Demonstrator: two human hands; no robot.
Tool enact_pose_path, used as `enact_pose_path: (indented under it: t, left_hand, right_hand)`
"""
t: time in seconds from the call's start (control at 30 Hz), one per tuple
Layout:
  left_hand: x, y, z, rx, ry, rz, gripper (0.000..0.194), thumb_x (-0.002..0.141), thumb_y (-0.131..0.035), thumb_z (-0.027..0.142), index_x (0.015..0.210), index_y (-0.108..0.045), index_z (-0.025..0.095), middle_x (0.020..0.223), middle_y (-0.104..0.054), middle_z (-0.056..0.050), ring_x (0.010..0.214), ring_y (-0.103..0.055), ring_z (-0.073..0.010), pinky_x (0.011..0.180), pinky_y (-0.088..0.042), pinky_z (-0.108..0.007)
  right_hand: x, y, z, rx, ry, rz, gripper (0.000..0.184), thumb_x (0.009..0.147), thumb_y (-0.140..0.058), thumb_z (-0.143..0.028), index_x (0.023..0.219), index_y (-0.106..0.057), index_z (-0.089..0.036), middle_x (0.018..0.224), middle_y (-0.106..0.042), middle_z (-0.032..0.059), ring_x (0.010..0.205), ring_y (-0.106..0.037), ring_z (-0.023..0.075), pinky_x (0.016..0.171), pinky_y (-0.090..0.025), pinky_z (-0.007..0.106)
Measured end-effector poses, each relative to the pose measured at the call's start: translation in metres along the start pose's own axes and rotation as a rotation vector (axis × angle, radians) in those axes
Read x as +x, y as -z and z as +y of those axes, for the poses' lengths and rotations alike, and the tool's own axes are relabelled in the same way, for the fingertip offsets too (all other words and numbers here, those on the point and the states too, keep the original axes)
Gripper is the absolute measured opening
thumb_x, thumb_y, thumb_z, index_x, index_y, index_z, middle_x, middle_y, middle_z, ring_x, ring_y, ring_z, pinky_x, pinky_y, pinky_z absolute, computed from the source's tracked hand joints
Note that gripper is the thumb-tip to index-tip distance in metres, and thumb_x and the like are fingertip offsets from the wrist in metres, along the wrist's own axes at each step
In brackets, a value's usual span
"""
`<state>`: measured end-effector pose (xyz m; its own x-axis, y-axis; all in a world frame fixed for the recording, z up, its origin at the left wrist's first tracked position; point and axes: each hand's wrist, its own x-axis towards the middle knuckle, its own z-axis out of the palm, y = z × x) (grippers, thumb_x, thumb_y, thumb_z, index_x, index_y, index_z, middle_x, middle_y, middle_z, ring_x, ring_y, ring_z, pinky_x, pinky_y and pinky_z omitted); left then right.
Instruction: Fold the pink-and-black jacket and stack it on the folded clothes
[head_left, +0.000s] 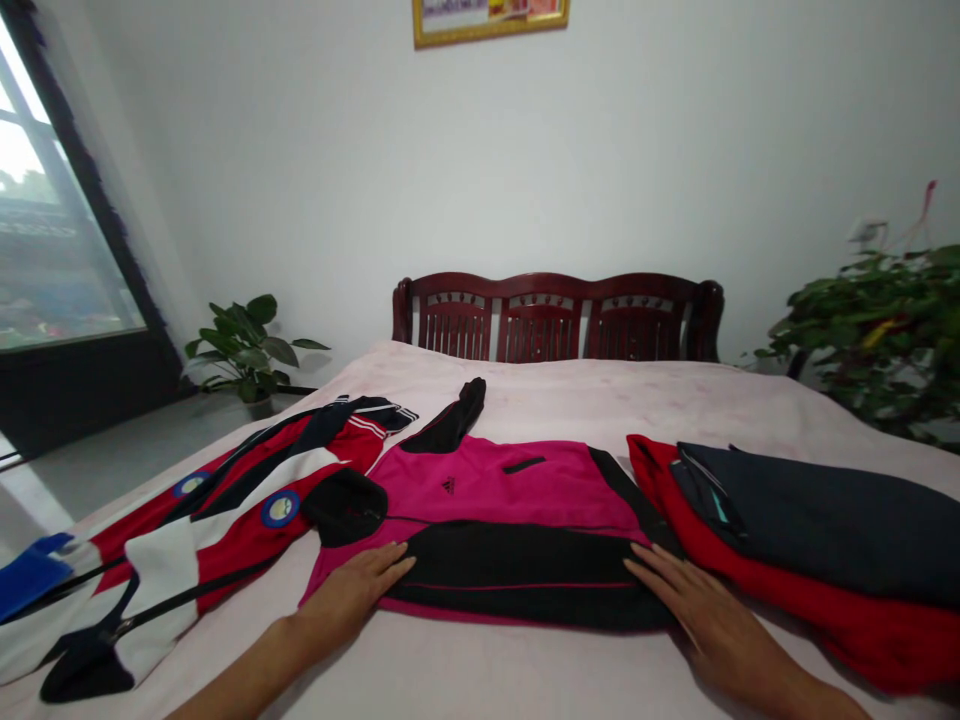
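Observation:
A magenta and black zip jacket lies on the bed with its collar to the left. One black sleeve is folded across its front, running from shoulder to hem. The other sleeve sticks out toward the far side, bent at its end. My left hand rests flat near the shoulder end of the folded sleeve, fingers stretched out. At the cuff and hem end, my right hand lies with its fingers extended over the black fabric. Neither hand grips the cloth.
Red, white and navy striped jackets spread over the left side. Folded dark clothing lies on a red garment at right. A pale pink sheet covers the bed before a wooden headboard. Potted plants flank it.

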<state>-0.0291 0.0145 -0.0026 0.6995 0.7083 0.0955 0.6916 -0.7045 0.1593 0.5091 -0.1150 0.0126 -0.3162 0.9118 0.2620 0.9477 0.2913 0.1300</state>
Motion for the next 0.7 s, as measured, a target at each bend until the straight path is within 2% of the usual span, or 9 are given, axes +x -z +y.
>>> enact_pose_path:
  t: [0.17,0.23,0.3,0.4,0.5,0.57,0.6,0.67,0.7]
  left_hand:
    - [0.016,0.008,-0.002,-0.016,0.055,-0.031,0.088,0.066,-0.041,-0.008,0.144,-0.046,0.034,0.15,-0.047,0.0,0.137,-0.045,-0.0212,0.114,-0.039,-0.043]
    - [0.009,0.014,0.0,-0.052,0.047,-0.046,0.087,0.068,-0.042,-0.007,0.143,-0.046,0.037,0.149,-0.047,0.003,0.138,-0.044,-0.0202,0.115,-0.038,-0.042]
    - [-0.008,0.018,0.002,-0.09,0.027,-0.067,0.087,0.072,-0.041,-0.005,0.144,-0.042,0.044,0.15,-0.044,0.008,0.14,-0.041,-0.0185,0.116,-0.036,-0.041]
    - [-0.04,0.025,0.003,-0.147,0.034,-0.156,0.086,0.078,-0.041,-0.002,0.145,-0.035,0.051,0.153,-0.039,0.01,0.141,-0.039,-0.0191,0.117,-0.035,-0.043]
    - [-0.052,0.041,0.003,-0.25,0.063,-0.273,0.084,0.078,-0.063,0.013,0.146,-0.031,0.051,0.156,-0.033,0.007,0.143,-0.034,-0.0272,0.117,-0.033,-0.048]
    - [-0.037,0.054,0.008,-0.302,0.079,-0.286,0.084,0.076,-0.073,0.03,0.148,-0.032,0.045,0.156,-0.034,0.002,0.144,-0.031,-0.0312,0.116,-0.032,-0.05]
    - [-0.021,0.058,0.012,-0.308,0.079,-0.26,0.08,0.079,-0.072,0.039,0.149,-0.033,0.042,0.156,-0.035,0.0,0.144,-0.031,-0.0314,0.116,-0.032,-0.051]
    - [0.024,0.061,0.025,-0.265,0.024,-0.126,0.066,0.09,-0.058,0.048,0.15,-0.035,0.033,0.157,-0.034,-0.004,0.146,-0.028,-0.0296,0.118,-0.027,-0.051]
    - [0.05,0.058,0.032,-0.242,-0.026,-0.069,0.064,0.092,-0.053,0.049,0.151,-0.034,0.029,0.157,-0.034,-0.006,0.147,-0.026,-0.0288,0.119,-0.026,-0.05]
  right_hand:
    - [0.022,-0.001,0.006,-0.043,-0.018,0.038,0.081,0.061,-0.042,0.005,0.132,-0.06,-0.029,0.139,-0.059,0.0026,0.119,-0.061,0.0221,0.096,-0.053,0.038]
    - [0.016,0.003,0.009,-0.031,0.015,0.082,0.078,0.065,-0.041,0.004,0.13,-0.062,-0.033,0.135,-0.062,0.0003,0.116,-0.063,0.0214,0.095,-0.053,0.039]
    - [-0.001,0.009,0.01,-0.016,0.047,0.102,0.079,0.068,-0.041,0.002,0.133,-0.058,-0.04,0.135,-0.061,-0.0027,0.115,-0.064,0.0221,0.092,-0.054,0.04]
    - [-0.035,0.019,0.009,0.069,0.064,0.01,0.085,0.066,-0.048,-0.002,0.139,-0.049,-0.048,0.137,-0.058,-0.0055,0.117,-0.063,0.0244,0.091,-0.055,0.041]
    - [-0.042,0.036,0.007,0.243,0.062,-0.171,0.084,0.067,-0.059,-0.012,0.142,-0.044,-0.047,0.142,-0.053,-0.0047,0.123,-0.058,0.026,0.098,-0.053,0.039]
    - [-0.017,0.048,0.001,0.335,0.014,-0.228,0.073,0.075,-0.064,-0.025,0.142,-0.045,-0.045,0.145,-0.05,-0.0029,0.128,-0.055,0.0269,0.101,-0.051,0.038]
    - [0.005,0.052,-0.004,0.36,-0.021,-0.223,0.066,0.08,-0.063,-0.033,0.143,-0.046,-0.043,0.146,-0.05,-0.0016,0.13,-0.052,0.0274,0.103,-0.049,0.039]
    - [0.06,0.055,-0.021,0.359,-0.074,-0.148,0.056,0.09,-0.052,-0.046,0.145,-0.045,-0.037,0.151,-0.044,0.0014,0.138,-0.043,0.0279,0.111,-0.04,0.044]
    - [0.089,0.052,-0.03,0.34,-0.059,-0.127,0.058,0.093,-0.046,-0.05,0.147,-0.042,-0.031,0.152,-0.042,0.0041,0.14,-0.04,0.0281,0.113,-0.036,0.047]
